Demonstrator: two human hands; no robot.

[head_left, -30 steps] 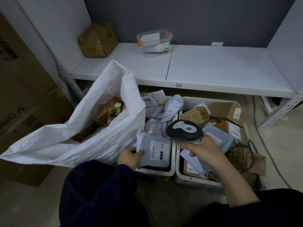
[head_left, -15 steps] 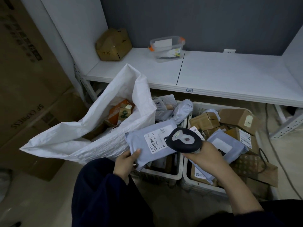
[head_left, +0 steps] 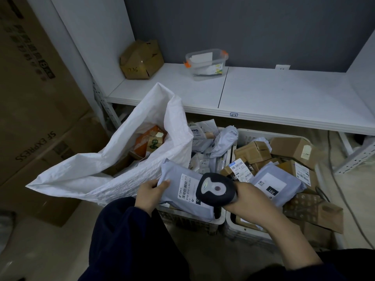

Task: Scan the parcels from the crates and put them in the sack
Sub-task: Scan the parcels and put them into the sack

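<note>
My left hand [head_left: 151,192] grips the left edge of a grey mailer parcel [head_left: 178,186], label side up, above the left crate [head_left: 220,219]. My right hand [head_left: 249,199] holds a black barcode scanner [head_left: 216,189] directly over the parcel's label. The white woven sack [head_left: 105,175] lies open to the left, with an orange box [head_left: 149,139] and other parcels inside. The right crate [head_left: 241,131] is filled with cardboard boxes and another grey mailer [head_left: 276,185].
A white shelf [head_left: 263,94] runs behind the crates, bearing a crumpled cardboard box [head_left: 141,59] and a clear plastic tub [head_left: 206,63]. Large cartons [head_left: 34,110] stand at the left. A cable [head_left: 336,183] trails on the floor at the right.
My left hand lifted the grey mailer out of the left crate and turned it label up. The scanner in my right hand moved over the label.
</note>
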